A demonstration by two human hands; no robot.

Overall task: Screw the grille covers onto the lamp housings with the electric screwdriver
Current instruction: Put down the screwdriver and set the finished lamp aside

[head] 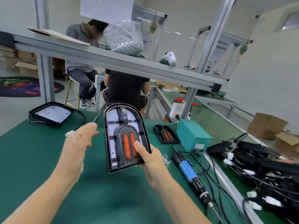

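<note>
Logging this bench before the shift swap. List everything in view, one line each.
lamp housing: one, black with orange inserts, held up above the mat
second housing: one, black with white board, far left on the mat
grille cover: one, black and orange, beside the teal box
electric screwdriver: one, blue and black, lying on the mat at right
loose screws: small silver pile, left of the screwdriver
teal box: one, right of the cover
wiring heap: black, white plugs, far right
bag of screws: one, clear, on the upper shelf
green mat: one, covering the bench
left hand: pinches a cable
right hand: grips the held housing's lower edge
</note>
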